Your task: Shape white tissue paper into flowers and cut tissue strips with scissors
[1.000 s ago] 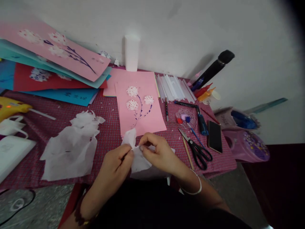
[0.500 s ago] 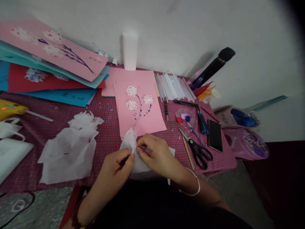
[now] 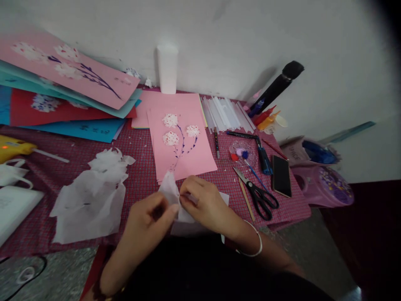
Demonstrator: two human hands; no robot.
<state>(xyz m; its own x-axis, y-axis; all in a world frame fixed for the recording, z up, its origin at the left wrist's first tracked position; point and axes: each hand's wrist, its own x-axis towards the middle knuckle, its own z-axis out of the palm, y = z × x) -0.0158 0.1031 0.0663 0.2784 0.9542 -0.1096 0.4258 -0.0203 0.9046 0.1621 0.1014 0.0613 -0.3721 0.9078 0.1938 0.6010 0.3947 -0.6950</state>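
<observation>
A sheet of thin white tissue paper (image 3: 169,187) stands gathered to a peak at the front of the table. My right hand (image 3: 203,205) pinches it from the right between thumb and fingertips. My left hand (image 3: 147,228) is at its left side, slightly blurred, thumb stretched toward the paper and forefinger apart from it. Whether the thumb touches the paper is hard to see. More white paper (image 3: 188,228) lies under my hands. Just beyond is a pink sheet (image 3: 200,156) with white, red-speckled flower heads and dark painted stems.
Crumpled white tissue (image 3: 90,209) and a yellow glue gun (image 3: 14,148) lie left, below stacked coloured cards (image 3: 125,98). To the right are black scissors (image 3: 261,198), a wooden stick (image 3: 246,198), a phone (image 3: 281,175), a paint dish (image 3: 239,152) and glue sticks (image 3: 225,113).
My left hand's thumb and forefinger have parted from their pinch on the tissue, and the hand has shifted slightly left. My right hand keeps its pinch. The view has shifted a little.
</observation>
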